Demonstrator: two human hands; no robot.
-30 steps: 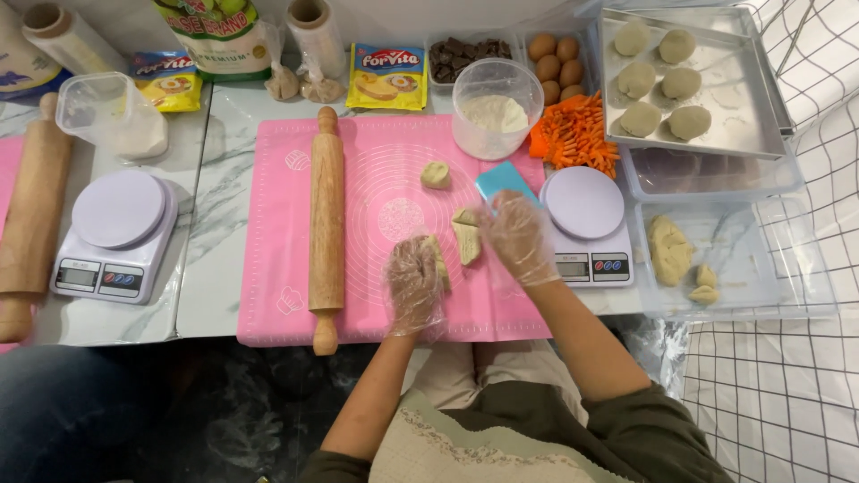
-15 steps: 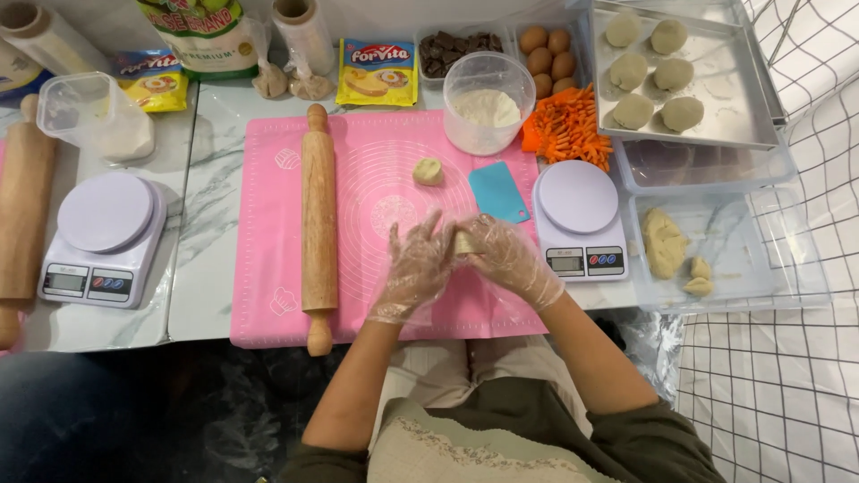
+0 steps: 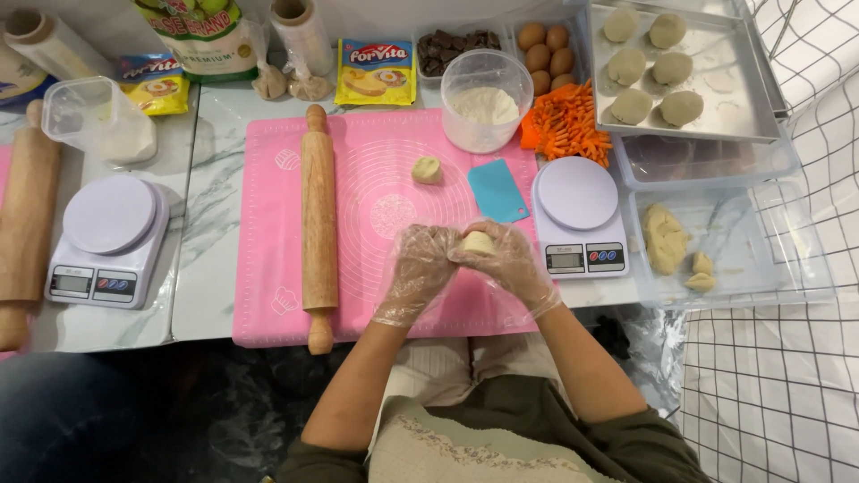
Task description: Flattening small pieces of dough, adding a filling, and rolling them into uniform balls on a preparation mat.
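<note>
Both hands wear clear plastic gloves and meet over the pink silicone mat (image 3: 376, 143). A small pale dough piece (image 3: 477, 242) is pinched between my left hand (image 3: 419, 271) and my right hand (image 3: 512, 264), just above the mat. Another small dough ball (image 3: 427, 169) lies on the mat farther back. A wooden rolling pin (image 3: 316, 224) lies lengthwise on the mat's left side. A blue plastic scraper (image 3: 497, 190) rests at the mat's right edge.
A white kitchen scale (image 3: 579, 213) stands right of the mat, another scale (image 3: 109, 234) to the left. A clear tub with dough lumps (image 3: 667, 240), a metal tray of dough balls (image 3: 716, 89), a flour cup (image 3: 484, 107), eggs (image 3: 546, 49), orange shreds (image 3: 565, 125) and packets line the back.
My hands have come together from apart on the mat. They lifted the dough piece off the mat and now hold it between the fingers.
</note>
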